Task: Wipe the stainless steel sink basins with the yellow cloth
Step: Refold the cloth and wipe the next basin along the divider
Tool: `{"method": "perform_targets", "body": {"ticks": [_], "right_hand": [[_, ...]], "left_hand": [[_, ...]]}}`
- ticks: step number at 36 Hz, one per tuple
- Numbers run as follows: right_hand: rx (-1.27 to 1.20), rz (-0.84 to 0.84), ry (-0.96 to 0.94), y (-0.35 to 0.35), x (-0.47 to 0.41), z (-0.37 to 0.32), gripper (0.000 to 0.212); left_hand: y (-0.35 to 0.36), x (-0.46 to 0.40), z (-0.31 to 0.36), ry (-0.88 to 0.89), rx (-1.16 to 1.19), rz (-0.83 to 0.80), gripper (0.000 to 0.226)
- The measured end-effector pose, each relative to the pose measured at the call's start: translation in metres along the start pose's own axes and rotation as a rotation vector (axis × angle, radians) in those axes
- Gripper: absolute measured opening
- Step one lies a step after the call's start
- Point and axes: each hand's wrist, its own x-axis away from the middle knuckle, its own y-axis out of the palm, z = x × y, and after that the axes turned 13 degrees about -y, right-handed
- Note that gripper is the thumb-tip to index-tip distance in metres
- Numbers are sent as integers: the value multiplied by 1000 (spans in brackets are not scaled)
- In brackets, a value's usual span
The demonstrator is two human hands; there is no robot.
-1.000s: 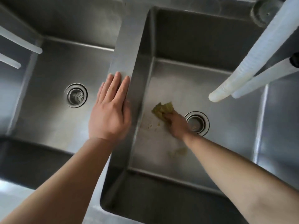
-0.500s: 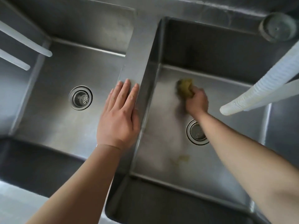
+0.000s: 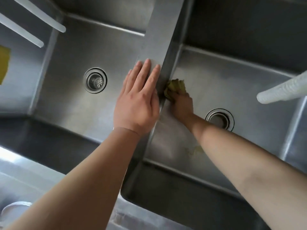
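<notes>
Left hand (image 3: 137, 103) flat, fingers straight, on divider (image 3: 159, 39) — likely bracing the lean. Right hand (image 3: 181, 105) clamped around bunched yellow cloth (image 3: 175, 87), pressed into right basin (image 3: 232, 83) floor at divider-wall seam. Beyond: hose (image 3: 282, 92) overhanging.

Both forearms are bare to the frame edge, with no sleeves, and short-nailed fingers (image 3: 146, 70)

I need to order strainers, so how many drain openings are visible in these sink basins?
2: one drain in the left basin floor, beside the left hand; another drain in the right basin, partly hidden behind the right forearm.
</notes>
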Motion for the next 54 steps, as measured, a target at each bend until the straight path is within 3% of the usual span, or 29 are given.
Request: {"method": "perform_targets", "body": {"ticks": [3,8,13,19,21,24,26,30,33,36,40,47,50,54], "right_hand": [[62,-90,-74,25,39,-2,57],[-40,-255,-208,71,106,-19,57],[-192,-545,-244,104,157,-36,47],[-251,-685,-102,79,156,-37,33],[-273,-699,-11,62,159,-31,39],[-287,-574,139,27,168,-13,49],[-269,-379,227,-4,177,7,49],[33,8,306,-52,204,58,56],[92,113,429,-60,214,91,59],[-15,110,548,-48,213,105,61],[-129,-13,559,-10,203,86,62],[-184,-490,151,48,183,10,62],[-137,-661,12,58,178,-9,52],[-219,-724,42,50,177,-10,48]], "left_hand": [[0,0,0,3,-1,-5,55],[-1,1,1,-9,0,-3,54],[-1,0,2,-15,-10,-17,56],[-2,1,3,-17,-35,4,58],[-1,0,4,-15,-56,10,59],[1,1,4,-3,-90,18,59],[1,1,5,6,-120,21,61],[1,0,3,30,-162,-11,65],[1,0,0,77,-204,-35,69],[0,0,1,88,-213,-42,71],[-1,0,1,79,-196,-37,71],[-2,-1,2,58,-161,-40,73],[-1,0,3,58,-153,-31,71],[0,0,2,59,-146,-19,71]]}}
